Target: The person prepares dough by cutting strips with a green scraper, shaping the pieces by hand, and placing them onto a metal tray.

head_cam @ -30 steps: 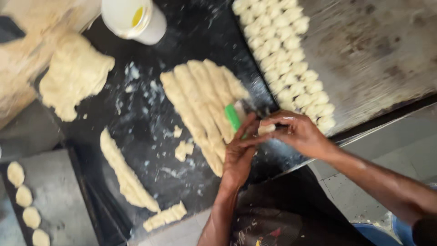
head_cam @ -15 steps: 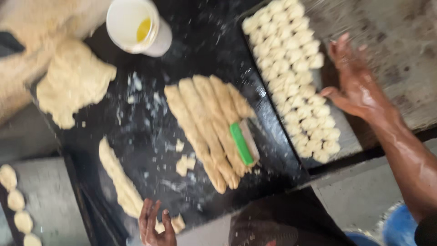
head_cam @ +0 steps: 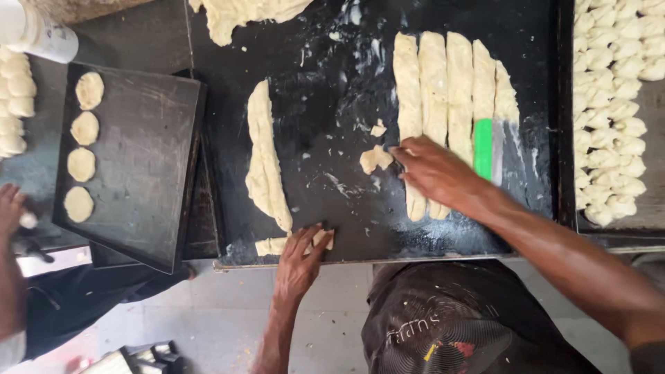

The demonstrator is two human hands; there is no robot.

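My right hand (head_cam: 431, 170) lies palm down on the near ends of several long dough strips (head_cam: 450, 90) laid side by side on the black worktop (head_cam: 332, 125). A green-handled scraper (head_cam: 483, 147) rests on the strips just right of that hand. My left hand (head_cam: 299, 260) presses on a small dough piece (head_cam: 271, 245) at the worktop's front edge, its fingers spread over it. A long dough strip (head_cam: 263, 159) lies just beyond that hand. Small dough scraps (head_cam: 375, 158) sit between the two hands.
A dark tray (head_cam: 138, 159) at left holds several flat dough rounds (head_cam: 82, 145). Another person's hand (head_cam: 10, 208) shows at the far left. Rows of small dough pieces (head_cam: 613, 111) fill a tray at right. A white cup (head_cam: 38, 34) stands at top left beside a big dough mass (head_cam: 242, 14).
The view has swung left. My right hand came back from the tray of small pieces to the strips. My left hand moved from the edge onto the small dough piece.
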